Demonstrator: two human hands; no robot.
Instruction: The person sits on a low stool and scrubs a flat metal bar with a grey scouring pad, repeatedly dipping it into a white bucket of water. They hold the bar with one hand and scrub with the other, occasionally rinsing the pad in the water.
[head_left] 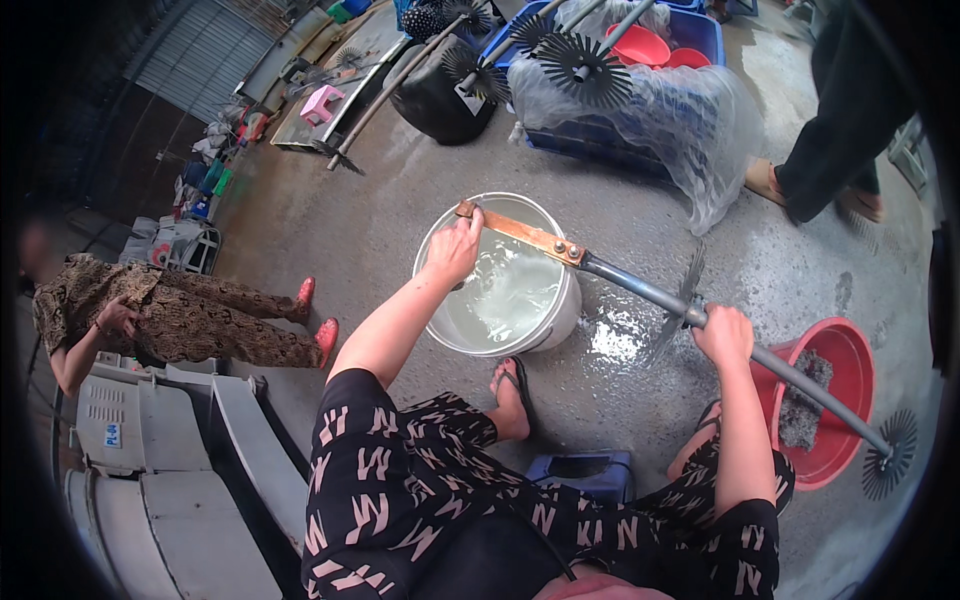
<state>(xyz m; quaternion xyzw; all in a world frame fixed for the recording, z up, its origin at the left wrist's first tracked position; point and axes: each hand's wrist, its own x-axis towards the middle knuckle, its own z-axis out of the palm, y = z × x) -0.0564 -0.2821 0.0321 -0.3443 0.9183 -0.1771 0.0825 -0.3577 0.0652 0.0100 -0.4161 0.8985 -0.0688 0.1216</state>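
Observation:
A long grey metal rod with a flat copper end lies across a white bucket of cloudy water. My left hand grips the copper end over the bucket's far rim. My right hand is closed around the rod's middle, beside a thin black finned disc mounted on it. A second black finned disc sits on the rod's far right end, past a red bucket. I sit with my knees on either side, a foot in a sandal by the white bucket.
A blue crate under clear plastic holds more rods with black discs at the top. A black tub stands beside it. One person sits at left in patterned clothes; another's feet stand at upper right. A blue stool is under me. The concrete is wet.

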